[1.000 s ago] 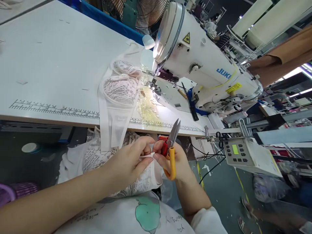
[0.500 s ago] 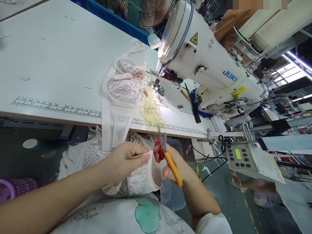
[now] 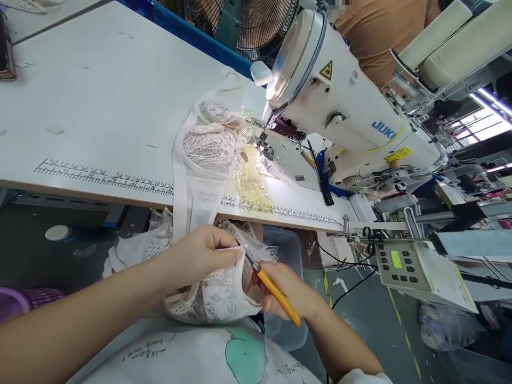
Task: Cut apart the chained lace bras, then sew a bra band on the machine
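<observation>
My left hand (image 3: 212,253) pinches the edge of a white lace bra (image 3: 224,298) just above my lap. My right hand (image 3: 282,290) is closed round a pair of scissors with an orange handle (image 3: 280,297). The scissor blades reach toward the fabric edge beside my left fingertips; whether they touch it I cannot tell. On the table edge lies another white lace bra (image 3: 210,146), its bands hanging over the front. More lace pieces (image 3: 158,240) hang below the table edge on the left.
A white sewing machine (image 3: 352,106) stands on the table (image 3: 100,101), which has a printed ruler along its front. A yellowish clear patch (image 3: 252,176) lies by the needle. A control box (image 3: 404,266) is at right, a clear bin (image 3: 284,250) below, a purple basket (image 3: 40,301) at left.
My right hand has brought the scissors left and down, from pointing upward to lying along the fabric edge by my left fingers. The view has shifted slightly.
</observation>
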Available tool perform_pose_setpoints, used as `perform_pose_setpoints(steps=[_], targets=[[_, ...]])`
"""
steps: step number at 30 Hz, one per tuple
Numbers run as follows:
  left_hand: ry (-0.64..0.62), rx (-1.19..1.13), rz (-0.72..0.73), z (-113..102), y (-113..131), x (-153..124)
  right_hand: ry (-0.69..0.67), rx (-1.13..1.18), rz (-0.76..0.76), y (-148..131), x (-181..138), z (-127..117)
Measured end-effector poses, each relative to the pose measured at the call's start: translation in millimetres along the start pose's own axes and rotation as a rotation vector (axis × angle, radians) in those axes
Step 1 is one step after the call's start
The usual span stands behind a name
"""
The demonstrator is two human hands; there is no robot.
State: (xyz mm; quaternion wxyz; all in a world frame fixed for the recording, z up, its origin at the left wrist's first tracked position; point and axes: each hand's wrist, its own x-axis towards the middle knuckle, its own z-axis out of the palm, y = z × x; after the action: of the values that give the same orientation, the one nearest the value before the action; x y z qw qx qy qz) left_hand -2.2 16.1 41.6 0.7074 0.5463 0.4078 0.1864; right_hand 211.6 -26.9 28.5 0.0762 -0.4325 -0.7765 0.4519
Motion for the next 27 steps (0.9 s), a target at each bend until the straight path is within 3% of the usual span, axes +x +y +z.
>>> perform_pose_setpoints(steps=[11,17,20,23,27], targets=[[0.001,-0.006,-0.005,-5,-1,-2,0.107,0.094,0.048,4,4,14],[0.016,0.062,0.041,-6,3,-7,0.335,0.131,-0.034,7,4,14],[0.126,0.125,0.132,-5,5,-9,0.447,0.172,-0.107,-4,-1,6],[0.197,0.1,0.177,-4,6,-11,0.438,0.113,-0.213,-16,-2,6],[0.178,-0.133,0.037,-2,2,-14,0.39,-0.11,-0.32,-21,7,24]])
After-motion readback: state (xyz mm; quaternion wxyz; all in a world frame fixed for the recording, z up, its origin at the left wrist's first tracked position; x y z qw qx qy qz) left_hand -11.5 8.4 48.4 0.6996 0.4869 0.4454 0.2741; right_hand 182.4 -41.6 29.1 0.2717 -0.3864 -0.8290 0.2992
